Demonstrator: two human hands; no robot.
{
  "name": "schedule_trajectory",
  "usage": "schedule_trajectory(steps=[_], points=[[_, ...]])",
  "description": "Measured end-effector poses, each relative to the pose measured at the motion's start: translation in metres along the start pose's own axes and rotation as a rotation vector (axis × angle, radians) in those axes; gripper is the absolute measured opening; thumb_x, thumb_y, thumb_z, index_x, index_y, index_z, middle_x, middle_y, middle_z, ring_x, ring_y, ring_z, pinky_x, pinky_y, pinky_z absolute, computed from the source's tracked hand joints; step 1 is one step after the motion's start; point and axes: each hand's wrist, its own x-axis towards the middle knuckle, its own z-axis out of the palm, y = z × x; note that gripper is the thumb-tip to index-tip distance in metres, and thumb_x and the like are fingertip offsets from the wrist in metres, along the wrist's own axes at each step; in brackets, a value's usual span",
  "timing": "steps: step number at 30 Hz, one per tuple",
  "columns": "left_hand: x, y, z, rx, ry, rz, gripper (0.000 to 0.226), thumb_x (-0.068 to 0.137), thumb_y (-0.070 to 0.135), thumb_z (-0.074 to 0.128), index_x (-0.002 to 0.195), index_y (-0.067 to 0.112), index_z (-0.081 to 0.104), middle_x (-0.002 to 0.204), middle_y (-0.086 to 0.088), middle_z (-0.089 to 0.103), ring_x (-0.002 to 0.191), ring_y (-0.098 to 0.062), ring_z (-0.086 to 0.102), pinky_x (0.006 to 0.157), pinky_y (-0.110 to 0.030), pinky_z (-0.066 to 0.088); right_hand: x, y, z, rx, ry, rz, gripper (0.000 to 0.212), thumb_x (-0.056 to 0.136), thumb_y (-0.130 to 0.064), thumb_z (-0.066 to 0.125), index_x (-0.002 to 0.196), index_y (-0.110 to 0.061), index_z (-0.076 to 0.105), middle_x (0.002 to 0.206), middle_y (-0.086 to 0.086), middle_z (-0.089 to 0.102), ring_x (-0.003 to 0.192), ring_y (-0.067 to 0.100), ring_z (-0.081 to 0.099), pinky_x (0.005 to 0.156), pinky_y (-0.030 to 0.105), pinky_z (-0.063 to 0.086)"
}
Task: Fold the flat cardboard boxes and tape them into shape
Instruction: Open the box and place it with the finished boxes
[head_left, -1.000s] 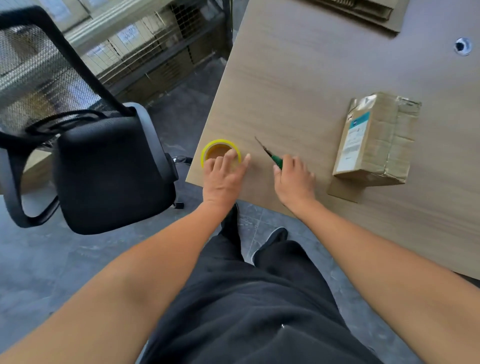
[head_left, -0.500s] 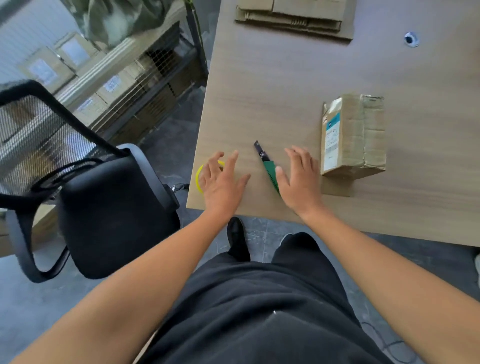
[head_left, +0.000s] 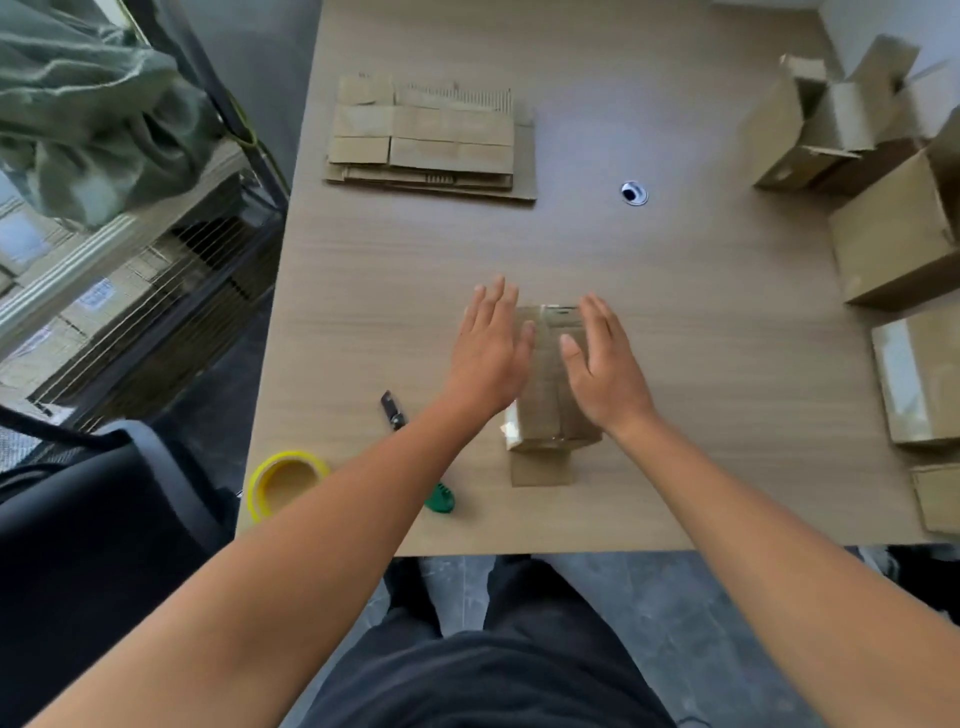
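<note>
Both hands have left the tools at lower left: the tape roll (head_left: 285, 480) and green-handled knife (head_left: 392, 410) now lie free on the counter (head_left: 675, 364). The left hand (head_left: 488, 353) and right hand (head_left: 605, 364), fingers straight and spread, holding nothing, flank the taped box (head_left: 548, 379) at centre frame. That box looks finished; the flat cardboard stack (head_left: 426, 140), upper centre, likely comes next.

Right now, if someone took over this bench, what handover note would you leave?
Both open: left hand and right hand, fingers straight, flank the small taped box near the front edge of the table; contact unclear.
Unheld at front left: tape roll and green-handled knife.
Done: this box looks taped; several folded boxes stand at right.
To do: the stack of flat cardboard at the back awaits folding and taping.
</note>
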Motion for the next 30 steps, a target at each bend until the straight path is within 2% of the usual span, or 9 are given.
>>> schedule_trajectory(steps=[4, 9, 13, 17, 20, 22, 25, 27, 30], points=[[0.025, 0.008, 0.023, -0.197, -0.091, -0.147, 0.057, 0.11, 0.028, 0.034, 0.161, 0.014, 0.013, 0.17, -0.001, 0.004, 0.156, -0.015, 0.0, 0.126, -0.032, 0.003, 0.03, 0.015, 0.009, 0.153, -0.178, -0.021, 0.062, 0.108, -0.024, 0.044, 0.16, -0.003, 0.017, 0.169, 0.012, 0.013, 0.157, 0.021, 0.006, 0.125, 0.025, 0.003], [0.028, 0.002, 0.045, -0.604, 0.007, -0.271, 0.055, 0.11, 0.017, 0.034, 0.161, 0.018, 0.014, 0.167, 0.003, 0.016, 0.152, -0.006, 0.016, 0.124, -0.026, 0.016, 0.042, 0.037, 0.026, 0.453, -0.218, 0.001, 0.064, 0.107, -0.021, 0.039, 0.161, -0.008, 0.008, 0.167, -0.002, 0.003, 0.156, 0.013, -0.004, 0.122, 0.016, -0.002], [0.028, -0.003, 0.052, -0.788, 0.012, -0.434, 0.046, 0.112, 0.029, 0.028, 0.157, 0.025, 0.022, 0.139, 0.018, 0.049, 0.118, 0.01, 0.056, 0.097, -0.018, 0.049, 0.043, 0.048, 0.028, 0.658, -0.224, 0.054, 0.067, 0.104, -0.021, 0.043, 0.162, -0.017, 0.01, 0.17, -0.001, 0.007, 0.157, 0.011, 0.003, 0.128, 0.035, 0.007], [0.025, 0.01, 0.036, -0.585, 0.007, -0.496, 0.057, 0.11, 0.045, 0.015, 0.162, 0.023, 0.013, 0.166, 0.0, 0.024, 0.152, -0.014, 0.023, 0.123, -0.028, 0.016, 0.04, 0.044, 0.023, 0.607, -0.187, 0.04, 0.065, 0.104, -0.008, 0.045, 0.161, -0.008, 0.013, 0.169, 0.009, 0.011, 0.157, 0.02, 0.007, 0.128, 0.041, 0.008], [-0.009, 0.018, 0.029, -0.369, 0.251, -0.416, 0.064, 0.106, 0.051, 0.021, 0.162, 0.021, 0.016, 0.168, 0.008, 0.013, 0.154, -0.006, 0.006, 0.124, -0.024, 0.004, 0.03, 0.047, 0.01, 0.585, -0.087, 0.065, 0.066, 0.104, -0.015, 0.047, 0.16, -0.005, 0.014, 0.169, 0.009, 0.011, 0.156, 0.016, 0.008, 0.128, 0.035, 0.009], [-0.042, 0.026, 0.042, -0.262, 0.255, -0.339, 0.065, 0.106, 0.053, 0.026, 0.162, 0.023, 0.013, 0.165, 0.019, 0.005, 0.153, 0.0, -0.002, 0.123, -0.022, 0.001, 0.011, 0.055, 0.005, 0.549, -0.078, 0.033, 0.067, 0.104, -0.024, 0.046, 0.16, -0.006, 0.015, 0.169, 0.008, 0.011, 0.156, 0.014, 0.008, 0.128, 0.035, 0.01], [-0.067, 0.033, 0.073, -0.432, 0.161, -0.375, 0.062, 0.11, 0.036, 0.033, 0.162, 0.018, 0.006, 0.168, 0.011, 0.003, 0.15, 0.008, 0.003, 0.126, -0.025, 0.006, -0.024, 0.06, 0.012, 0.554, -0.213, 0.027, 0.074, 0.102, -0.032, 0.047, 0.162, -0.01, 0.009, 0.169, 0.0, 0.008, 0.154, 0.002, 0.005, 0.126, 0.024, 0.009], [-0.065, 0.03, 0.083, -0.628, 0.178, -0.427, 0.057, 0.111, 0.027, 0.034, 0.162, 0.013, 0.012, 0.168, 0.003, 0.018, 0.143, 0.017, 0.018, 0.122, -0.02, 0.019, -0.036, 0.059, 0.024, 0.612, -0.272, 0.051, 0.079, 0.101, -0.03, 0.049, 0.162, -0.013, 0.001, 0.168, -0.005, 0.004, 0.152, -0.005, 0.004, 0.124, 0.019, 0.01], [-0.057, 0.012, 0.094, -0.864, 0.174, -0.454, 0.057, 0.108, 0.035, 0.037, 0.161, 0.022, 0.021, 0.157, 0.013, 0.04, 0.141, 0.005, 0.037, 0.113, -0.019, 0.036, -0.03, 0.062, 0.036, 0.752, -0.226, 0.099, 0.077, 0.103, -0.022, 0.052, 0.163, -0.015, 0.005, 0.17, 0.002, 0.013, 0.154, 0.007, 0.015, 0.127, 0.035, 0.019]])
